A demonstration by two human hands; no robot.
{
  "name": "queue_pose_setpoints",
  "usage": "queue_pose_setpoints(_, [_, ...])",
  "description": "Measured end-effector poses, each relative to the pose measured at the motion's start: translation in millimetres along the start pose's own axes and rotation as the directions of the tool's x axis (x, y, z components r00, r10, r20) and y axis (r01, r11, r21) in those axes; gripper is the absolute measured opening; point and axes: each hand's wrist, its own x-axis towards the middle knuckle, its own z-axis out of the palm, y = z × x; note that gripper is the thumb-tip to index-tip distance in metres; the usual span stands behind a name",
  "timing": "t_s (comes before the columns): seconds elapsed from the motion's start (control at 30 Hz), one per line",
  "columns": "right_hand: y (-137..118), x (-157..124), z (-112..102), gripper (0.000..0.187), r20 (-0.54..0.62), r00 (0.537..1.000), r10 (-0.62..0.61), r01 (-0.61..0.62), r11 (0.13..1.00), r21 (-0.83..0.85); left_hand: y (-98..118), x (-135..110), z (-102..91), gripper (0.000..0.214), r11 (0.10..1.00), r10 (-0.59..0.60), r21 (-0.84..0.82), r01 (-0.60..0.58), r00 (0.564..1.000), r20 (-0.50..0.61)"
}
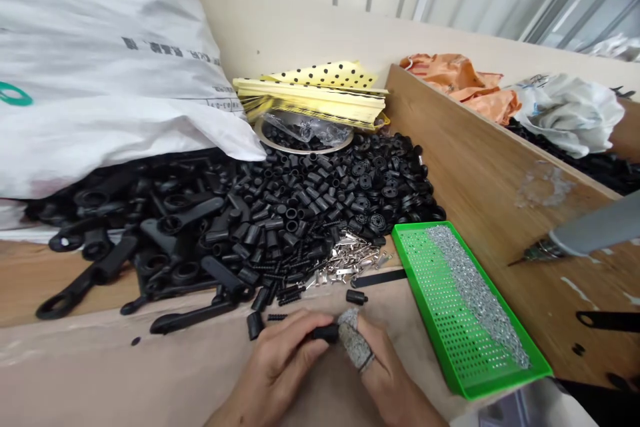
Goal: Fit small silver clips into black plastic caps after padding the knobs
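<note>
A small black plastic cylinder [327,333] is held between my two hands, low over the worktable. My left hand [281,361] pinches one end with thumb and fingers. The fingers of my right hand [381,365], wrapped in grey speckled finger covers [356,341], close on the other end. Just beyond them lies a loose black cylinder with a narrow tip [357,297]. Another short black cylinder [255,325] stands beside my left hand, near a black ribbed piece [277,317]. The inner end of the held part is hidden by my fingers.
Black plastic parts [295,203] and small metal clips [347,260] are heaped ahead. At right sit a green tray [425,293] of tiny silver pieces, a wooden divider [465,153] and a grey power driver [590,230]. A large white sack [110,67] leans at left.
</note>
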Motion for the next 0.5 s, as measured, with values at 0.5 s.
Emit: queue_pose_setpoints(0.5, [-16,16,-3,0.022,-0.058,0.869,-0.492,0.458,0.841,-0.288,4,-1,6.6,0.021,0.946,-0.261,-0.204,0.250,0.965,-0.027])
